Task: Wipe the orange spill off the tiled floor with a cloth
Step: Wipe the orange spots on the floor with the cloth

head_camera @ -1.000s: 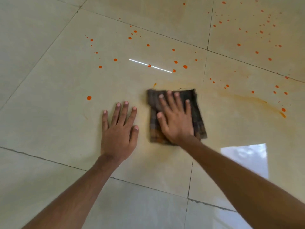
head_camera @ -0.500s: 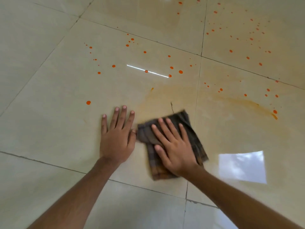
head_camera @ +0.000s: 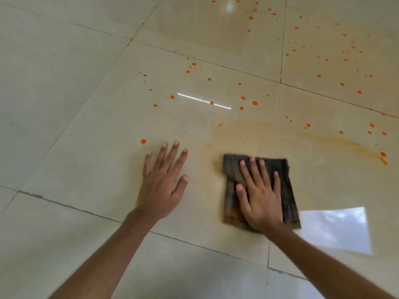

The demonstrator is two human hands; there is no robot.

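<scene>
A dark checked cloth [head_camera: 232,169], folded and stained orange at its near edge, lies flat on the beige tiled floor [head_camera: 86,147]. My right hand [head_camera: 261,199] presses down on it, palm flat and fingers spread. To the cloth's left, with a gap between them, my left hand [head_camera: 162,186] rests flat on the floor with fingers apart, holding nothing. Beyond the cloth is a pale orange smear [head_camera: 248,130], and an orange streak [head_camera: 367,147] runs to the right. Several orange drops [head_camera: 255,103] dot the tiles farther ahead and to the right.
Dark grout lines [head_camera: 64,205] cross the floor. A bright window reflection [head_camera: 336,229] lies just right of the cloth. A thin white glare line [head_camera: 203,100] crosses the drops ahead. One lone drop [head_camera: 143,141] sits just left of my left fingertips.
My right hand pulled the cloth back toward me and up against my left hand, then slid it right, away from that hand. My left hand stayed planted on the floor.
</scene>
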